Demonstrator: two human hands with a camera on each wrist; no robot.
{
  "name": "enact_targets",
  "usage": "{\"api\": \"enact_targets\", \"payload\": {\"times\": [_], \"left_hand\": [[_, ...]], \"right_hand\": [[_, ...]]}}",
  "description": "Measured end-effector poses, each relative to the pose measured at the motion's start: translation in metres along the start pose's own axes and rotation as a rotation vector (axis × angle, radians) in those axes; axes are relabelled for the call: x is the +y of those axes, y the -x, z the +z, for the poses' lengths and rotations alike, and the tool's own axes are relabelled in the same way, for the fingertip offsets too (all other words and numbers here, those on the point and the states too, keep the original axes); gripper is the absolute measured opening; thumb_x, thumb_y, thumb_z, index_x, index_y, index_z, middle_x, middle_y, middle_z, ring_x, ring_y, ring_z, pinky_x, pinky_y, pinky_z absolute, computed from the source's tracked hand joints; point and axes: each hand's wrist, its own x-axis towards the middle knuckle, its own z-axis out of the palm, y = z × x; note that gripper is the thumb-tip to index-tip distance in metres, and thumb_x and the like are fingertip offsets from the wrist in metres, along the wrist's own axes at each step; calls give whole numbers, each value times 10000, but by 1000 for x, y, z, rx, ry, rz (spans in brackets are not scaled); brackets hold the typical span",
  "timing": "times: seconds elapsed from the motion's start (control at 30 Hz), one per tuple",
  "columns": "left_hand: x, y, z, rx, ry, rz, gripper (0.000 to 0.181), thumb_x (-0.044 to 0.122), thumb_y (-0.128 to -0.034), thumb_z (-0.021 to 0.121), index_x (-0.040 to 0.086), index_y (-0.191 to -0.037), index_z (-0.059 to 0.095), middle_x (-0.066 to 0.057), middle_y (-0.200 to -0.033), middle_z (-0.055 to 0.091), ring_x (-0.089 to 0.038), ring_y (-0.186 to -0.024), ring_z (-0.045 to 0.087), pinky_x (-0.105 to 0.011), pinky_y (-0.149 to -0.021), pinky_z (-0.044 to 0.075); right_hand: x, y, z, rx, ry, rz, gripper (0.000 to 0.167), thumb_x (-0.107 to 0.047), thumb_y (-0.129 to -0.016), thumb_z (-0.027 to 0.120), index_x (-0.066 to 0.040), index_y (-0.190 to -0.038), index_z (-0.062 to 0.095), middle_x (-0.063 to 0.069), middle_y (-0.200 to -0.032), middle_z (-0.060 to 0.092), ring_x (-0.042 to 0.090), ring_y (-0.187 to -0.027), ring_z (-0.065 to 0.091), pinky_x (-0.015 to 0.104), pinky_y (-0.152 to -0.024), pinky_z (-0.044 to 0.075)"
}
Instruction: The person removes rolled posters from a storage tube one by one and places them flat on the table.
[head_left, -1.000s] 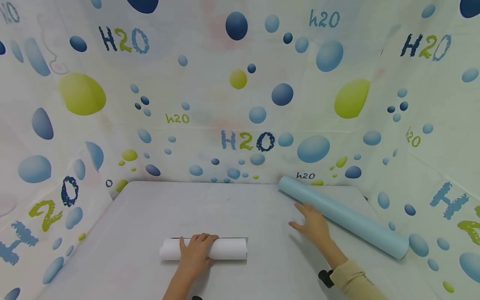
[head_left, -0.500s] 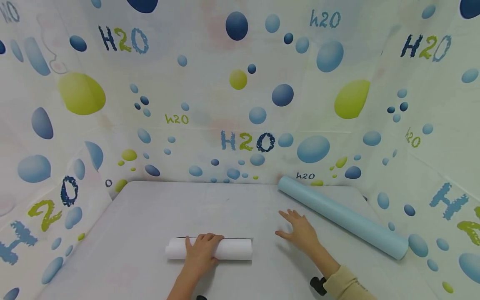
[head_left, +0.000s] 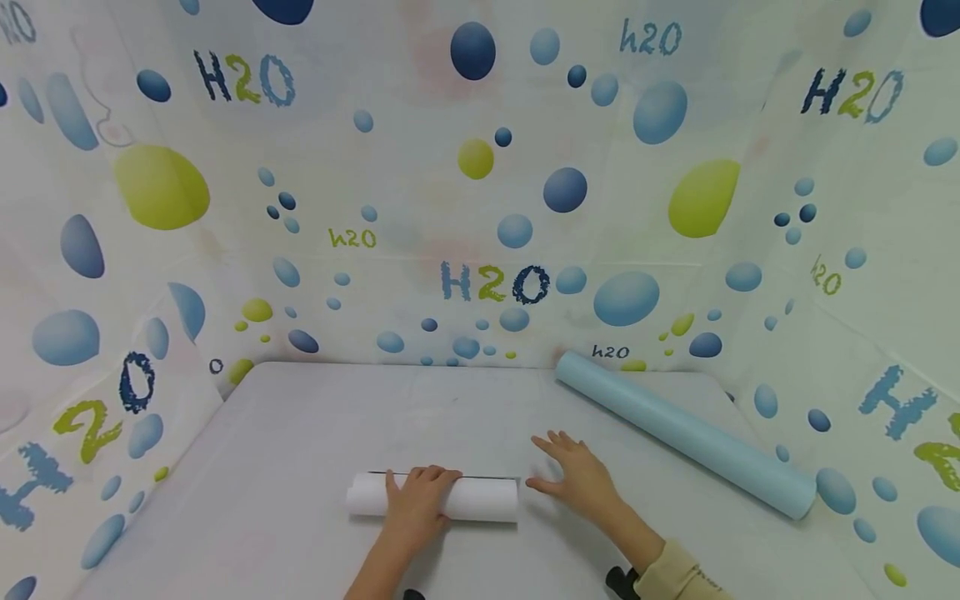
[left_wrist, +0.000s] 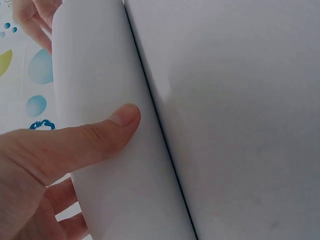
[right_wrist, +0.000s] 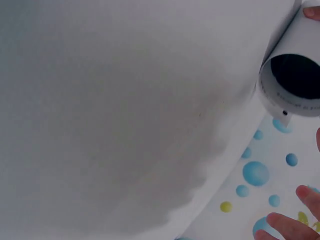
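A white paper roll lies crosswise on the white table. My left hand grips it around its middle; in the left wrist view the thumb lies along one side and the fingers reach round the other. A thin dark line runs along the roll's edge. Just off the roll's right end, my right hand is spread and holds nothing. The right wrist view shows the roll's hollow end, dark inside with small print on its inner face, and a few right-hand fingertips.
A longer light blue roll lies slanted along the table's right side. The white table ends at a patterned curtain with blue and green drops and H2O lettering, which stands behind and on both sides.
My left hand has shifted the white roll to the right. The right hand has come away from the blue roll, left and toward me, to near the white roll's end.
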Motion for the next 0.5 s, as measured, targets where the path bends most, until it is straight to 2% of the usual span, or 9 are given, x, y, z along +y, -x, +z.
{"api": "enact_targets", "payload": {"times": [0.17,0.4,0.5], "left_hand": [[6,-3,-1,-19,-20,-11,591,95,-556,848,171,-1094,615,-29,-1042,605,-305,-1022,521,-750,-857,217],[9,-4,2,-20,-31,-27,594,96,-556,849,172,-1098,619,-26,-1042,609,-300,-1026,523,-741,-870,220],[11,-5,3,-19,-28,-33,589,90,-558,848,171,-1096,623,-30,-1043,610,-302,-1027,522,-744,-871,213]], "right_hand": [[-6,0,2,-16,11,-33,612,-478,-751,684,-125,-1240,577,176,-1271,524,341,-1209,447,535,-983,326],[-9,3,2,9,-5,-43,562,-453,-763,684,-120,-1208,600,158,-1252,544,325,-1188,473,517,-975,346],[-13,3,2,-18,-16,-37,581,-478,-758,676,-139,-1222,592,133,-1273,534,301,-1202,465,498,-984,346]]}}
